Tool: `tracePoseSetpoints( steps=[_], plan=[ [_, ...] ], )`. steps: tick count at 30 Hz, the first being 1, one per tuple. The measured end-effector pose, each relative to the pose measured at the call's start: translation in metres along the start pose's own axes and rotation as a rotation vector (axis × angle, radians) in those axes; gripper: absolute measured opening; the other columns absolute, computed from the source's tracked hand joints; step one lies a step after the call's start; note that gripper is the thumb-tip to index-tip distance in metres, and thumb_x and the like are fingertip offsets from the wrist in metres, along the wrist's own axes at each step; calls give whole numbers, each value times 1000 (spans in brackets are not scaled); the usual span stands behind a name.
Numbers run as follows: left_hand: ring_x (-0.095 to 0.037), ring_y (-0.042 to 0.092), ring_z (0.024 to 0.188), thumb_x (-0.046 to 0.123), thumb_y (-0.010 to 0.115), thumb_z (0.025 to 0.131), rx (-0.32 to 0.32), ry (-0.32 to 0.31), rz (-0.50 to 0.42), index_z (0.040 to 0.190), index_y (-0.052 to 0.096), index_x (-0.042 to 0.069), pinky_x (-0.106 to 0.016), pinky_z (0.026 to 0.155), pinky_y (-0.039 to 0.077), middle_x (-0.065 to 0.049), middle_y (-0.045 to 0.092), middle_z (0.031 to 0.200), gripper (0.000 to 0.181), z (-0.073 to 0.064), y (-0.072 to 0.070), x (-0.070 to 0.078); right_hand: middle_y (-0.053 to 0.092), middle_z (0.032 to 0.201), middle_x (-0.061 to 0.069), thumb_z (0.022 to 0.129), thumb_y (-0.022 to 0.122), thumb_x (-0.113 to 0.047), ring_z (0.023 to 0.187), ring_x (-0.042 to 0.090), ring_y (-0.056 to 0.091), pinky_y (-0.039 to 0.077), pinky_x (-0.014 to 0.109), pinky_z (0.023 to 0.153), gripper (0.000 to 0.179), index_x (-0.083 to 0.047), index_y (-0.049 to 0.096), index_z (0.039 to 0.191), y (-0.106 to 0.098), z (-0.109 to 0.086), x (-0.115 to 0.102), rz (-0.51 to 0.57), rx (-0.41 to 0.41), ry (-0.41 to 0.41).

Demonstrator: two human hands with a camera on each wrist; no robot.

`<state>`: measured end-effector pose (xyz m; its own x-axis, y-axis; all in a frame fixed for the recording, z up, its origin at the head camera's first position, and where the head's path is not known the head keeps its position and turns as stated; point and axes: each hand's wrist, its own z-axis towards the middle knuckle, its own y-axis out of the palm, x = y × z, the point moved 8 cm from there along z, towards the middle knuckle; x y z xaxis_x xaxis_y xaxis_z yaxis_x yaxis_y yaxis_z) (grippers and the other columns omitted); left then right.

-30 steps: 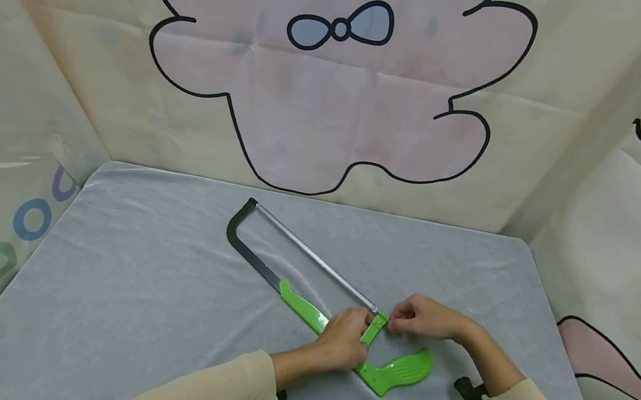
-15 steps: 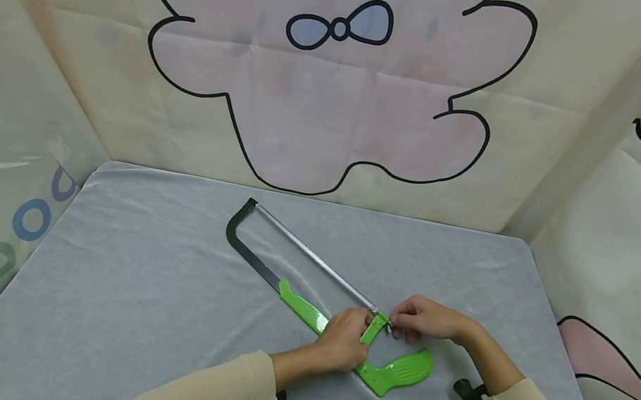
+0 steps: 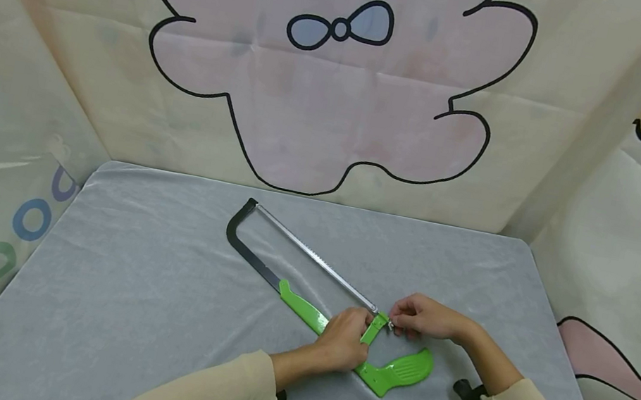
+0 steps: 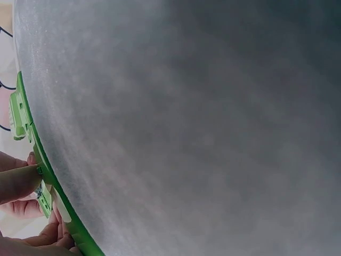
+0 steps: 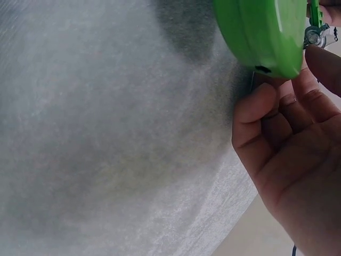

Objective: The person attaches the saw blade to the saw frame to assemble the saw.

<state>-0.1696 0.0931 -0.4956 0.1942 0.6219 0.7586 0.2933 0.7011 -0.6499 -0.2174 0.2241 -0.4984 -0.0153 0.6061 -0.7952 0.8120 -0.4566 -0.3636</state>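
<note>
A hacksaw with a black frame, a silver blade [image 3: 316, 260] and a green handle [image 3: 403, 370] lies flat on the grey cloth-covered table [image 3: 138, 282]. My left hand [image 3: 343, 343] grips the green bar of the hacksaw [image 4: 40, 154] just beside the handle's upright post. My right hand [image 3: 425, 318] is on the other side of the post, its fingertips pinching the small metal nut [image 3: 390, 324] at the blade's near end. In the right wrist view the nut [image 5: 318, 36] shows beside the green handle [image 5: 261, 32], with the right hand's fingers [image 5: 277, 128] curled under it.
Printed fabric walls [image 3: 315, 85] close off the table at the back and both sides. Bare grey cloth lies left of the saw and along the front edge. A black wrist strap [image 3: 469, 393] sits on the right forearm.
The right hand's fingertips have shifted slightly at the nut. The saw and the left hand have stayed in place.
</note>
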Motion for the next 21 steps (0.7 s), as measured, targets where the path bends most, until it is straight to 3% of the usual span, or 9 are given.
tracePoseSetpoints(
  steps=[10, 21],
  plan=[
    [-9, 52, 74, -5, 70, 69, -5, -6, -6, 103, 65, 4, -25, 67, 44, 3, 56, 79, 36, 0, 0, 1, 63, 82, 9, 100, 53, -12, 69, 16, 53, 45, 27, 60, 21, 2, 68, 98, -7, -2, -3, -53, 38, -5],
    [-10, 51, 74, -5, 72, 70, -14, -29, -14, 103, 65, 4, -25, 67, 43, 4, 54, 79, 35, 0, 1, 0, 61, 74, -4, 89, 72, -19, 65, 7, 51, 42, 22, 59, 17, -3, 67, 89, -1, -2, -11, -145, 11, -47]
  ],
)
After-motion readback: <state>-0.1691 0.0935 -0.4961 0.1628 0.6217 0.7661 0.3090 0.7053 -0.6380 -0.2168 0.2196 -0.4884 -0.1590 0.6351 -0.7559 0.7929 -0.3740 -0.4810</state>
